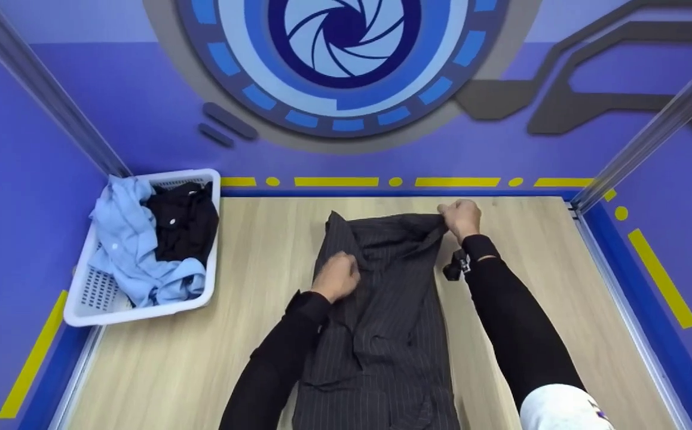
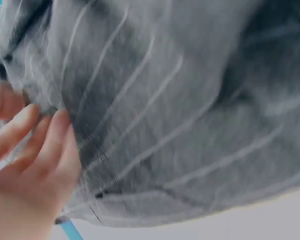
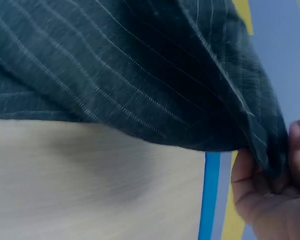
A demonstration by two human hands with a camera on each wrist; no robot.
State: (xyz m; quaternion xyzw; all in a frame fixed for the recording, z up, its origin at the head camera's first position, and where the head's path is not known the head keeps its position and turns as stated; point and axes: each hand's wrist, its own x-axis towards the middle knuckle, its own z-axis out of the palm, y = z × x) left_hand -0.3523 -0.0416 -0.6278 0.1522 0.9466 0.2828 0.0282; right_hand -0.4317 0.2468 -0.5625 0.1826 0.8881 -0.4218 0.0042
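A dark grey pinstriped garment (image 1: 391, 310) lies lengthwise on the wooden table, wrinkled, with its far end bunched and partly lifted. Whether it is a shirt or trousers I cannot tell. My right hand (image 1: 462, 220) pinches its far right corner; in the right wrist view the cloth hangs from the fingers (image 3: 244, 172) with a fold opening beside them. On the left side, my left hand (image 1: 337, 278) is curled over the cloth, below the far left corner. The left wrist view shows those fingers (image 2: 60, 132) gripping an edge of the striped fabric (image 2: 140, 115).
At the back left stands a white plastic basket (image 1: 216, 197) holding a light blue garment (image 1: 128, 239) and a black garment (image 1: 184, 224). Blue printed walls (image 1: 346, 164) enclose the wooden table (image 1: 262, 239) at the back and sides, with metal posts at the corners.
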